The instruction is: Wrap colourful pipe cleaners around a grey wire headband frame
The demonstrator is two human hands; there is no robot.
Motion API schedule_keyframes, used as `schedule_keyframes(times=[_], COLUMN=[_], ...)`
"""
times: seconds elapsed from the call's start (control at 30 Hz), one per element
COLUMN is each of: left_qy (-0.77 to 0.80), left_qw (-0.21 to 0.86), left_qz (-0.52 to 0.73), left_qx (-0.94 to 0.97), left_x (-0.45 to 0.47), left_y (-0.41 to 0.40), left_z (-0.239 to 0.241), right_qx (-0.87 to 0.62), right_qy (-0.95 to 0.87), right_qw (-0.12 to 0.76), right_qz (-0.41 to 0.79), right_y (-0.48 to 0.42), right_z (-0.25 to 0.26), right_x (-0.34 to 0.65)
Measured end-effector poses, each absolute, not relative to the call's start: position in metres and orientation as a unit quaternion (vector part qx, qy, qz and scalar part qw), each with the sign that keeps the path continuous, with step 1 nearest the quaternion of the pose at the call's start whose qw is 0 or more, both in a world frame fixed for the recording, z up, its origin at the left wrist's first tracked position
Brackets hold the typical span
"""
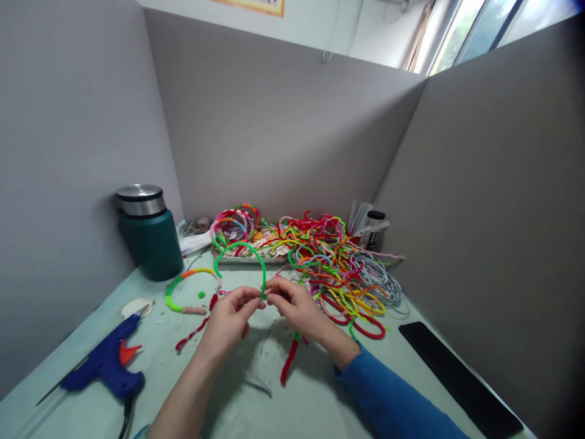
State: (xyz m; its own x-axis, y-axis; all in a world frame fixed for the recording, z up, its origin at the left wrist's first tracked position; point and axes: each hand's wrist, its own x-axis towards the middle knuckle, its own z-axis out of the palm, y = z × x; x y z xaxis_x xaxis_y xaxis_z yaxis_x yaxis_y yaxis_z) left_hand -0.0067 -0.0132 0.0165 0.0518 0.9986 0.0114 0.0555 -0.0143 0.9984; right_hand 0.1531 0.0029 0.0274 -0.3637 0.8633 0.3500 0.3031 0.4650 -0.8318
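Observation:
A green pipe cleaner (264,263) arches up from my fingers and curls over to the left. My left hand (235,311) pinches its lower end between thumb and fingers. Right beside it, my right hand (292,300) is closed on the same end, fingertips nearly touching the left ones. Exactly how the end is bent between the fingertips is hidden. Left of my hands lies a multicoloured fuzzy ring (176,300) in green, orange, yellow and pink. A red fuzzy strip (194,334) runs beside my left wrist, and a short red piece (289,363) lies below my right hand.
A blue glue gun (103,366) lies at the left, near a teal bottle (153,244). Behind my hands are a tray (256,261) of small pieces and a tangled heap of colourful pipe cleaners (320,244). A black strip (457,378) lies at right; grey partitions (283,122) enclose the table.

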Motion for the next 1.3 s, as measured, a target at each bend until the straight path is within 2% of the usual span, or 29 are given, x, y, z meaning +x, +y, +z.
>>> schedule_keyframes(times=[0.63, 0.83, 1.3], left_qy=[0.489, 0.468, 0.484], left_qw=[0.542, 0.595, 0.581], left_qz=[0.493, 0.489, 0.462], left_qx=[0.473, 0.433, 0.463], left_x=[-0.006, -0.007, -0.006], left_y=[-0.009, -0.015, -0.018], left_z=[0.011, 0.021, 0.023], right_qx=[-0.329, -0.317, -0.285], right_qy=[-0.774, -0.774, -0.805], right_qw=[0.412, 0.415, 0.411], right_qz=[0.350, 0.358, 0.321], right_y=[0.006, 0.007, 0.008], right_z=[0.027, 0.024, 0.023], right_x=[0.157, 0.159, 0.160])
